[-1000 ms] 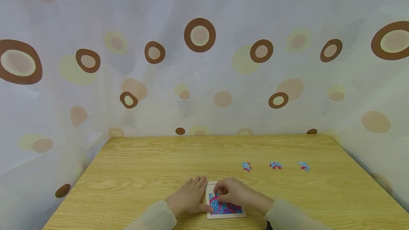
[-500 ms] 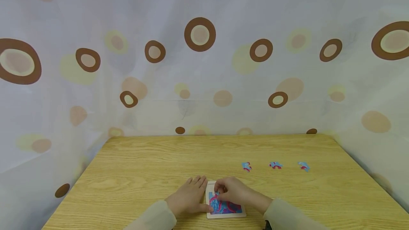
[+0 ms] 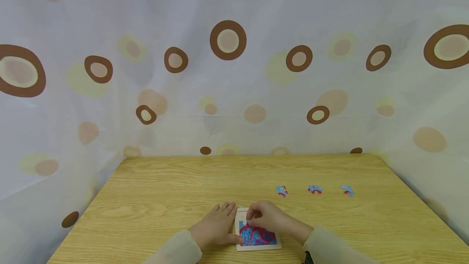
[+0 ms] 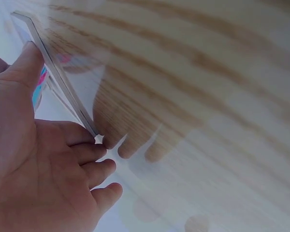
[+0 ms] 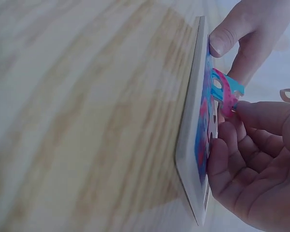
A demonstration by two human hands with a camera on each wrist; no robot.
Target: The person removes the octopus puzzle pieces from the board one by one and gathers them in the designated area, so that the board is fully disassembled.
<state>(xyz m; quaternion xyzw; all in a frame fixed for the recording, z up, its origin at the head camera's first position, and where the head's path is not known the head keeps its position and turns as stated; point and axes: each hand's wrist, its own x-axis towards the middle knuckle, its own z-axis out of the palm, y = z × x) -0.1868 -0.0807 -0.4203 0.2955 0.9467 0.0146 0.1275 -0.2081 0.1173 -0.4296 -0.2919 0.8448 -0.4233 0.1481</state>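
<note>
Puzzle piece, thin, notched, pinched by fingers

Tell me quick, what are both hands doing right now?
Left hand: open, thumb resting on the puzzle board.
Right hand: closed, pinching a blue and pink puzzle piece.

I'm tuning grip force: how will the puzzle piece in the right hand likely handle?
The puzzle piece is probably stiff: pinched at one edge by the right hand, it shows no clear sag. Small and thin, it is likely light. Its flat shape suggests it would slide, not roll, if pushed.
</note>
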